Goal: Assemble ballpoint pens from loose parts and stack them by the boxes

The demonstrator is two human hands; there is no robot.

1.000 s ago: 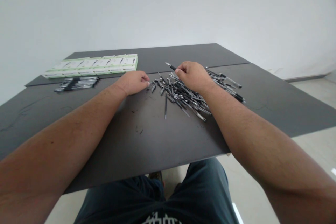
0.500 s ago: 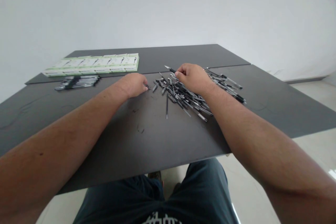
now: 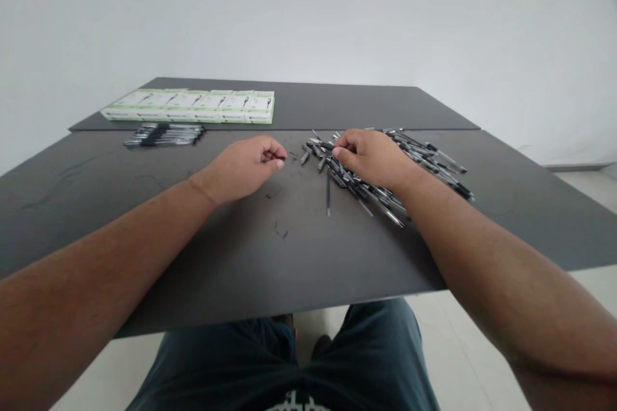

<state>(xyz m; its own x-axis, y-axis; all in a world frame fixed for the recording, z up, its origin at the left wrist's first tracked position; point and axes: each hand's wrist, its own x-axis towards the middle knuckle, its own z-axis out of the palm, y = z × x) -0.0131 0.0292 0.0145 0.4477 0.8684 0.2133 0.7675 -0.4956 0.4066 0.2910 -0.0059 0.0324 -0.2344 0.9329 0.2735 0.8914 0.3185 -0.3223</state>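
My right hand [image 3: 370,153] grips a pen [image 3: 326,146] with a black grip section between thumb and fingers, its tip pointing left. Just beneath lies a loose pile of clear-and-black pens and short cap-like pieces [image 3: 371,196], partly covered by that hand. To the left of the pile, my left hand [image 3: 248,166] hovers low over the table with thumb and forefinger pinched on a small dark piece [image 3: 283,158], too small to name surely. One thin dark rod [image 3: 328,194] sticks out from the pile towards me.
A row of white-and-green boxes [image 3: 193,106] stands at the back left of the dark table [image 3: 231,270]. In front of it lies a neat bundle of pens [image 3: 164,134]. Small dark marks or bits show near the middle. A seam crosses the tabletop behind my hands.
The view has shifted, so the table appears further right. My right hand has lowered the pen closer to the pile. My left hand has turned, showing its pinched fingertips and the dark piece.
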